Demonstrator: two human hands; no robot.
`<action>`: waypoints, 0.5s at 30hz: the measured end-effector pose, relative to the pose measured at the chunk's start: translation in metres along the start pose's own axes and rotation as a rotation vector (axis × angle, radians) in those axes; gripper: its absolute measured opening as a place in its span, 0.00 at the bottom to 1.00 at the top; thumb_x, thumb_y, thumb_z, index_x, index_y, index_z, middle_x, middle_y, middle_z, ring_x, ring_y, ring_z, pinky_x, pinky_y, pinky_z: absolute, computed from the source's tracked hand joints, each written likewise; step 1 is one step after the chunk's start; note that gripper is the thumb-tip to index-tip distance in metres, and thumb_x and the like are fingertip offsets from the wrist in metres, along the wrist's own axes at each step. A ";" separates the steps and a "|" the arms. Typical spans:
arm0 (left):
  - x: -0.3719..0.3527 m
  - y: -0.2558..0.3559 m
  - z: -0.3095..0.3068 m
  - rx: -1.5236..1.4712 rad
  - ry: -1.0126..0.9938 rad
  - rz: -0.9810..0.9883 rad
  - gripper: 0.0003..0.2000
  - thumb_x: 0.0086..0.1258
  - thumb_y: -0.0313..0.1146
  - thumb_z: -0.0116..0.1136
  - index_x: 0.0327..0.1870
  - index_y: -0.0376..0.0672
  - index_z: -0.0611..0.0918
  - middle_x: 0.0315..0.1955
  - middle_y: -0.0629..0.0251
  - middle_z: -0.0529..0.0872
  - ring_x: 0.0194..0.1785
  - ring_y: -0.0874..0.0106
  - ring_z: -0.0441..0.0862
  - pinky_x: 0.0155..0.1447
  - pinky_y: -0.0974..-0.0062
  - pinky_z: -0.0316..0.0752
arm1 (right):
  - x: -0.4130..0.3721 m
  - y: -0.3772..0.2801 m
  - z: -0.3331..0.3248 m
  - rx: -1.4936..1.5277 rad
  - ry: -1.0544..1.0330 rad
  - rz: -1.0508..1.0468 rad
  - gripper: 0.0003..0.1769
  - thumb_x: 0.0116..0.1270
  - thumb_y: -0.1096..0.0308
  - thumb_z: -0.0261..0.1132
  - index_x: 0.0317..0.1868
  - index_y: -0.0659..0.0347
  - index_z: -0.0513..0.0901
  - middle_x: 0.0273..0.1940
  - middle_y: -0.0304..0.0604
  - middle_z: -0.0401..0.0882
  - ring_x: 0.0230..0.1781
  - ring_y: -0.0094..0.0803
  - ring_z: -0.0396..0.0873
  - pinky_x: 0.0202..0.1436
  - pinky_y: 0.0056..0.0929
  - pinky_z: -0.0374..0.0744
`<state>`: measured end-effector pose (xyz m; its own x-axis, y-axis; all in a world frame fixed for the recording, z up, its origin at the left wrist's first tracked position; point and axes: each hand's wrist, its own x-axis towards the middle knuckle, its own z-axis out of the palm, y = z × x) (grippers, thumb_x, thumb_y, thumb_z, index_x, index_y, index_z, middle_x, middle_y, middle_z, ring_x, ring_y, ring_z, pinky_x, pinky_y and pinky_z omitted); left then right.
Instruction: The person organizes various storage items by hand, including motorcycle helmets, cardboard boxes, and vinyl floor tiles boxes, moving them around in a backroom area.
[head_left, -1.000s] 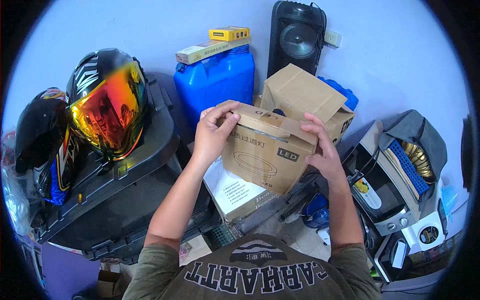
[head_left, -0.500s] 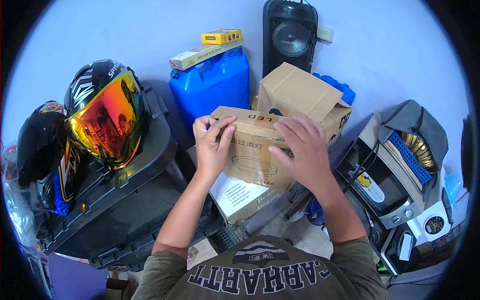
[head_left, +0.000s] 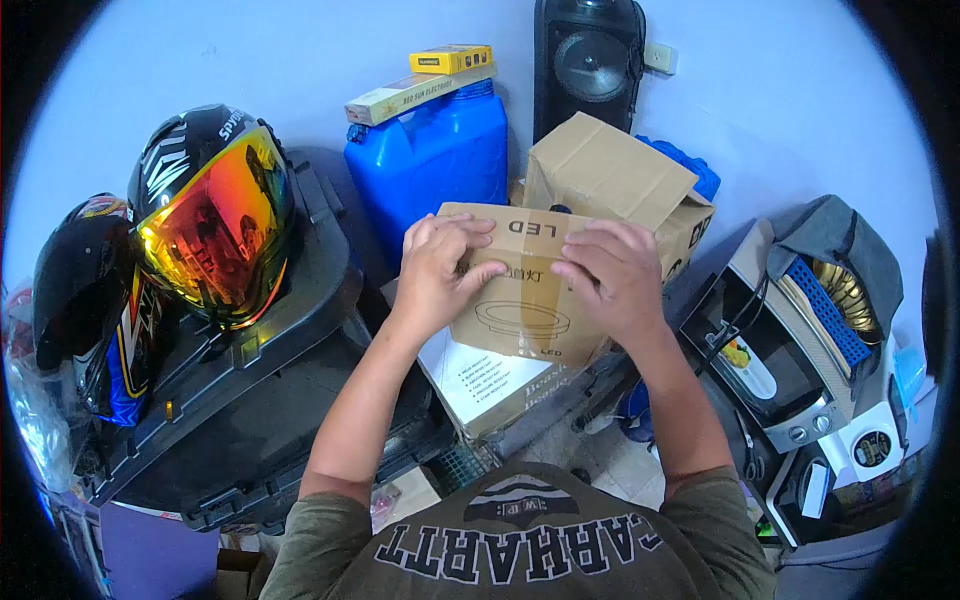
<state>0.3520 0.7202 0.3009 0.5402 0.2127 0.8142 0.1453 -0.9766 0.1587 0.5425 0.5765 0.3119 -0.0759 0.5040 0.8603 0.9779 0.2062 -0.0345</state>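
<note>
A brown cardboard LED light box (head_left: pixel 525 318) is at the centre of the scene, in front of the person's chest, its broad face turned up toward the viewer and printed with "LED", a line drawing of a round lamp and some characters. A strip of clear tape runs down it. The left hand (head_left: pixel 445 270) is clamped on the box's far left corner, fingers curled over the top and thumb on the printed face. The right hand (head_left: pixel 617 275) touches the far right part, its fingers close together on the upper strip and its thumb on the face; whether they grip firmly cannot be told. Just below the box is a white carton (head_left: pixel 475 385) with a printed list; whether the two touch is hidden. Just beyond, to the right, is a larger cardboard box (head_left: pixel 608 165) with raised flaps. Far left of that stands a blue jerrycan (head_left: pixel 428 160), topped by a long electrode box (head_left: pixel 420 95) with a small yellow box (head_left: pixel 451 59) on it. A black loudspeaker (head_left: pixel 590 70) stands at the far side, against the pale wall (head_left: pixel 780 90). On the left, a full-face helmet (head_left: pixel 215 220) with a mirrored orange visor sits on a black plastic case (head_left: pixel 290 400), beside a second helmet (head_left: pixel 85 285). On the right is a toaster oven (head_left: pixel 755 355) with a blue basket (head_left: pixel 832 312) on it. Nearest is the person's dark shirt (head_left: pixel 530 575), lettered "CARHARTT".
</note>
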 end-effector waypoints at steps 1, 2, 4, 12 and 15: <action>0.003 0.001 0.001 0.002 0.001 -0.023 0.18 0.50 0.39 0.72 0.38 0.43 0.79 0.48 0.66 0.84 0.56 0.62 0.76 0.62 0.61 0.63 | 0.000 0.003 0.002 0.000 -0.002 0.008 0.11 0.50 0.61 0.72 0.32 0.55 0.84 0.41 0.33 0.82 0.47 0.32 0.77 0.55 0.39 0.68; 0.006 0.001 0.001 0.004 0.004 -0.043 0.17 0.51 0.39 0.71 0.37 0.43 0.79 0.46 0.68 0.85 0.55 0.64 0.77 0.62 0.61 0.63 | -0.001 0.007 0.003 0.028 -0.016 0.022 0.12 0.51 0.61 0.72 0.33 0.55 0.83 0.42 0.34 0.82 0.48 0.33 0.76 0.56 0.39 0.68; 0.007 0.001 0.004 -0.010 0.020 -0.040 0.17 0.50 0.38 0.72 0.37 0.42 0.79 0.46 0.66 0.85 0.54 0.63 0.77 0.60 0.62 0.64 | 0.001 0.010 -0.001 0.053 -0.031 0.035 0.13 0.51 0.61 0.72 0.34 0.56 0.83 0.42 0.35 0.82 0.49 0.33 0.76 0.57 0.39 0.68; -0.005 0.002 0.003 -0.059 0.072 -0.056 0.17 0.49 0.38 0.73 0.37 0.43 0.80 0.45 0.66 0.85 0.53 0.62 0.77 0.60 0.61 0.62 | 0.044 -0.006 -0.032 -0.054 -0.322 -0.137 0.39 0.49 0.48 0.72 0.60 0.56 0.74 0.58 0.50 0.73 0.59 0.45 0.72 0.65 0.40 0.65; -0.007 0.000 0.006 -0.059 0.086 -0.051 0.17 0.49 0.38 0.73 0.37 0.43 0.80 0.45 0.66 0.85 0.53 0.62 0.77 0.60 0.61 0.62 | 0.061 -0.002 -0.002 -0.027 -0.603 -0.069 0.53 0.45 0.43 0.74 0.69 0.55 0.63 0.62 0.55 0.69 0.62 0.47 0.70 0.67 0.40 0.65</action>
<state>0.3533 0.7193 0.2915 0.4602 0.2612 0.8486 0.1208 -0.9653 0.2316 0.5366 0.6054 0.3652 -0.2284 0.8785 0.4197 0.9709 0.2377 0.0310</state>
